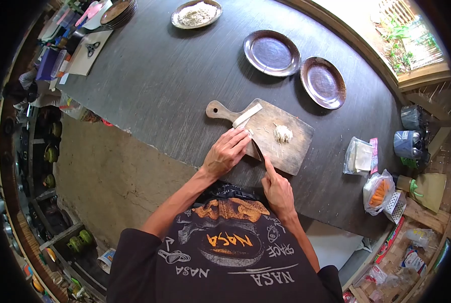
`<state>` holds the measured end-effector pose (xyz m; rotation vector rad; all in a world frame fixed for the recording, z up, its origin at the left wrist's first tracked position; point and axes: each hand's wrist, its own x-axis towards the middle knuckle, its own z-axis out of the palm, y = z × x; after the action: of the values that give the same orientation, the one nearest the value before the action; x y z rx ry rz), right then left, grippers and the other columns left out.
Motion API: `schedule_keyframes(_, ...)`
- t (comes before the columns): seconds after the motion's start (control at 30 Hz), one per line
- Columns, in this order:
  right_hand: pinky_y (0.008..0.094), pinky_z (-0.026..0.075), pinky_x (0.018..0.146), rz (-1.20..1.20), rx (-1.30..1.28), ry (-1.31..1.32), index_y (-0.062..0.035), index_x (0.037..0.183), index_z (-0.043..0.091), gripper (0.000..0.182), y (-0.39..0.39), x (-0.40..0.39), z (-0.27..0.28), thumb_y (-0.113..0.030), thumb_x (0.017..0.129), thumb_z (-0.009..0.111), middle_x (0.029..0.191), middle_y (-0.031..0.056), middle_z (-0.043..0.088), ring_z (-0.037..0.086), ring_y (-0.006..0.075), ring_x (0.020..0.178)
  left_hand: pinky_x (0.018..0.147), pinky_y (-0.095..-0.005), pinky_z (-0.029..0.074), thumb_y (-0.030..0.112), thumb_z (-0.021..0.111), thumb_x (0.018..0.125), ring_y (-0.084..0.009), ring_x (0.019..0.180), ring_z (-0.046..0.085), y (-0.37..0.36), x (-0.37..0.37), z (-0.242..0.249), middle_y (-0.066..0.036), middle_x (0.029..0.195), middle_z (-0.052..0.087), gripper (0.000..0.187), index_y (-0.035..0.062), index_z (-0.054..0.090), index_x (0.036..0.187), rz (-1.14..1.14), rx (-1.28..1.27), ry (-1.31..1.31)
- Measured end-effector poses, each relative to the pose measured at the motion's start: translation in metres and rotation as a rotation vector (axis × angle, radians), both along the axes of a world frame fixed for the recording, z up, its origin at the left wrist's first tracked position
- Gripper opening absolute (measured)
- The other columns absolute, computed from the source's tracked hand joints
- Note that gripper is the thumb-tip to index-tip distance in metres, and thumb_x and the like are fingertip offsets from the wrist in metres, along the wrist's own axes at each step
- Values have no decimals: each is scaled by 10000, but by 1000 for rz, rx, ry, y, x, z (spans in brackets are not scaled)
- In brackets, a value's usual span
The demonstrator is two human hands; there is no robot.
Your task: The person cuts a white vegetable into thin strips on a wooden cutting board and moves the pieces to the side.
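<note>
A wooden cutting board (286, 154) lies on the dark table (160, 86). My left hand (225, 152) rests on the board's near left edge, fingers pressed on the end of a pale stalk (248, 115) that points away from me. My right hand (278, 191) grips a knife (256, 150), with the index finger stretched along its back. The dark blade sits just right of my left fingertips. A small heap of chopped pale pieces (283, 133) lies in the middle of the board.
Two empty brown plates (272, 52) (323, 82) sit beyond the board. Farther back are a plate of white grains (196, 13) and a stack of plates (118, 11). Plastic bags (359, 156), one holding orange pieces (379, 192), lie at the right edge.
</note>
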<state>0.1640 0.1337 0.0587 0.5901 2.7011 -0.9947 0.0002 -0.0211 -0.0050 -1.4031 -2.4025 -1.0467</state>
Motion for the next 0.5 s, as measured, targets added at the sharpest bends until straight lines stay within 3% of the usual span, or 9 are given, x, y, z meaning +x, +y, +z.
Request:
schedule_keyframes(0.33, 560, 550, 719, 26, 20, 160, -120, 1608, 390, 670, -6, -14, -9, -97, 973, 603, 892, 241, 710, 713, 441, 799, 1087, -430, 518, 19, 759, 870, -295, 1262, 646, -3, -2, 4, -110, 1250, 719, 321, 12, 727, 1189, 53, 77, 30)
schedule_keyframes(0.5, 554, 562, 683, -24, 86, 74, -57, 1629, 322, 707, -19, -31, -3, -90, 975, 587, 847, 265, 704, 708, 449, 737, 1056, -433, 517, -5, 754, 850, -313, 1255, 641, 1, -5, 6, -99, 1237, 722, 336, 40, 736, 1183, 140, 106, -10)
